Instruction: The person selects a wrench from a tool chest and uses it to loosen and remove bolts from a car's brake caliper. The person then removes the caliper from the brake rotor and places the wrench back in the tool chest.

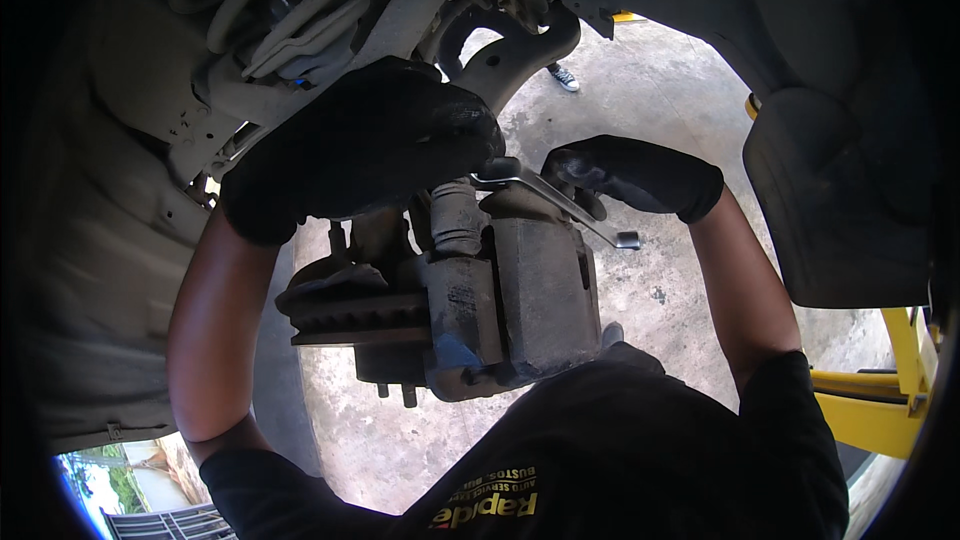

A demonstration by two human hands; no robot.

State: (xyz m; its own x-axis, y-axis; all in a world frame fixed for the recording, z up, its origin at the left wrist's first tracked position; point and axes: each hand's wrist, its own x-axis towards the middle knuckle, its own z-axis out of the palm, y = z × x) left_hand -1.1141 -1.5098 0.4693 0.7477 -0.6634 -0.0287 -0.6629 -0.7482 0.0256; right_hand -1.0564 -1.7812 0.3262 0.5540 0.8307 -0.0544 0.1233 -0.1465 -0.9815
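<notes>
My left hand, in a black glove, reaches in above the brake caliper. Its fingers curl around something hidden beneath them, beside one end of a silver wrench. My right hand, also gloved in black, is closed with its fingertips at the wrench's shaft. The wrench slants over the top of the caliper, its free end pointing down to the right. Left of the caliper sits the grey brake disc, seen edge-on, with studs pointing down below it. What the wrench's left end sits on is hidden.
A coil spring and a suspension arm are above my hands. Wheel-well lining curves around the right. Yellow lift parts stand at lower right. A person's shoe shows on the concrete floor.
</notes>
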